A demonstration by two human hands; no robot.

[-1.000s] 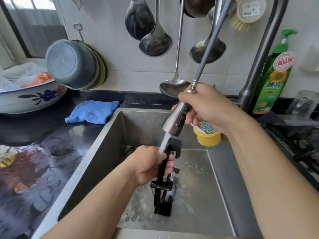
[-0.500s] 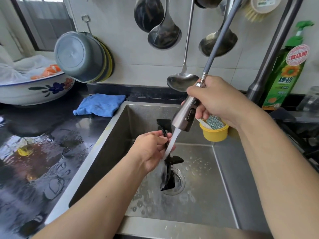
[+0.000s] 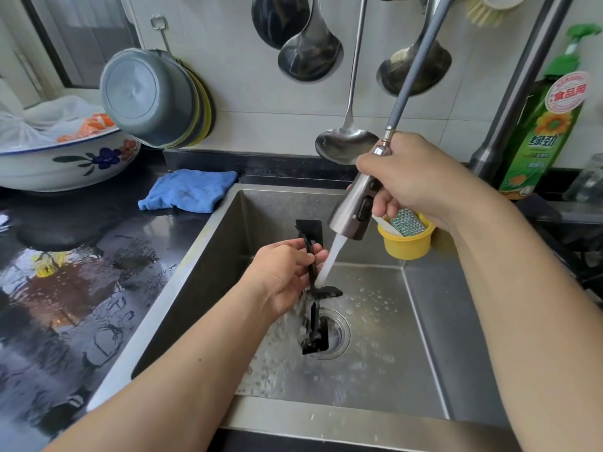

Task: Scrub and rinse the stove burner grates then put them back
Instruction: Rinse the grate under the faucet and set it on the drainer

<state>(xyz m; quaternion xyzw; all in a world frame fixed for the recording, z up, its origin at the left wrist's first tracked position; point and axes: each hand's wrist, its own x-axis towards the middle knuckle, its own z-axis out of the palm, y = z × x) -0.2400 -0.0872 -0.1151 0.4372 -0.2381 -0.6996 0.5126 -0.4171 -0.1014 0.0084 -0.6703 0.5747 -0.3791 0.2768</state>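
Over the sink [image 3: 440, 337] drain, I see my left hand [image 3: 287, 275] with fingers curled around the black burner grate [image 3: 313, 288], held upright with its lower end just above the drain. My right hand [image 3: 414, 177] is wrapped around the pull-out sprayer head [image 3: 354, 207] above the sink, its water stream striking the grate's middle. A yellow cup [image 3: 408, 243] holding a scrub pad sits at the sink's back corner.

Pale square wall tiles [image 3: 248, 102] cover the far wall, and steel ladles [image 3: 310, 50] hang against them. A dark-framed window [image 3: 81, 31] at far left lets in daylight. The wet black countertop [image 3: 75, 288] on the left mirrors that light, bordering a stainless steel sink [image 3: 434, 324] set at centre.
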